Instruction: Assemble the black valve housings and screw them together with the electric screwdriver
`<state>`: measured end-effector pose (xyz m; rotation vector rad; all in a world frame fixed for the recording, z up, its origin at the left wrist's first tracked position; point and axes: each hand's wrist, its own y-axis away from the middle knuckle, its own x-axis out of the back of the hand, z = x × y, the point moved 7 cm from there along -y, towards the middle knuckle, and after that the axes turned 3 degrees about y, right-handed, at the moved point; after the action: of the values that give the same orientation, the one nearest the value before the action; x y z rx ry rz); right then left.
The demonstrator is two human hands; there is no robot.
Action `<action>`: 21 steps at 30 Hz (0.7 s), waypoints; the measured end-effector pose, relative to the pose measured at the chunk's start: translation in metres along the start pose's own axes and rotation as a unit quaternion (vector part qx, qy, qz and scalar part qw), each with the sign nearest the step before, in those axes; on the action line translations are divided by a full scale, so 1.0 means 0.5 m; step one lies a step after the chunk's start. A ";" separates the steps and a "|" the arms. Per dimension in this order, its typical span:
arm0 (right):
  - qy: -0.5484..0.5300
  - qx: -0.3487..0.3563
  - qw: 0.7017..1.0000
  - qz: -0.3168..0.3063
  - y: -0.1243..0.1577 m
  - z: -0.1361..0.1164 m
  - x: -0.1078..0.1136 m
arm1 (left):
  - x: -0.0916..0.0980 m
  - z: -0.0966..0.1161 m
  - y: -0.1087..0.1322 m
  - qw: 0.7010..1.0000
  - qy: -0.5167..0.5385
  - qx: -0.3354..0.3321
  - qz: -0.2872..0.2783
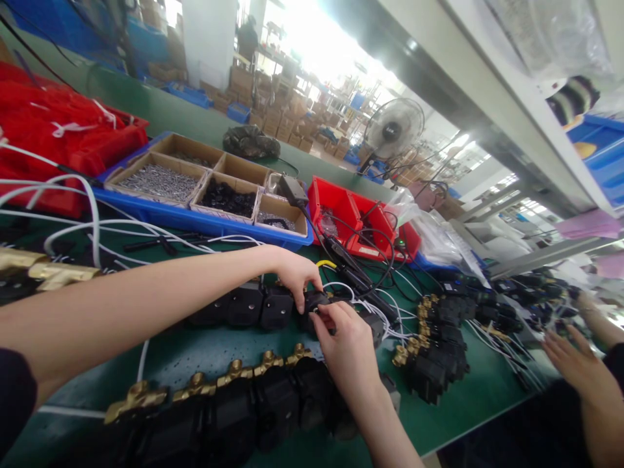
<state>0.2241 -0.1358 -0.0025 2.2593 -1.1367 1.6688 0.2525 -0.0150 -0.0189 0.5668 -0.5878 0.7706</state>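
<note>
In the middle of the bench, my left hand [299, 276] reaches over from the left with its thumb and fingers closed on a black boxy valve unit [315, 300]. My right hand [348, 338] pinches at the near face of that unit, thumb and forefinger together. Whatever small part sits between those fingertips is too small to make out. More black valve units [245, 305] stand in a row to the left of it. Closer to me runs another row of black units with brass fittings [236, 372].
Behind my hands stand a blue tray [234, 227] with compartments of small parts, and red bins [336, 211]. White cables [92, 221] loop across the left. More brass-fitted units [439, 351] line the right. A co-worker's hands [575, 357] are at far right. A shelf [468, 91] overhangs.
</note>
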 end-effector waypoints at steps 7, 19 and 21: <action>-0.025 -0.007 0.999 0.036 0.009 0.001 0.007 | 0.000 0.005 0.000 1.000 -0.008 0.004 0.002; 0.067 -0.031 0.997 0.021 0.011 -0.008 -0.002 | -0.001 0.014 -0.011 1.000 -0.020 -0.011 0.015; 0.072 -0.024 0.997 0.017 0.012 -0.009 -0.003 | -0.001 0.014 -0.012 1.000 -0.024 -0.013 0.016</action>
<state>0.2166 -0.1373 -0.0039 2.0653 -1.1749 1.7629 0.2549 -0.0237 -0.0158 0.5542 -0.6514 0.7808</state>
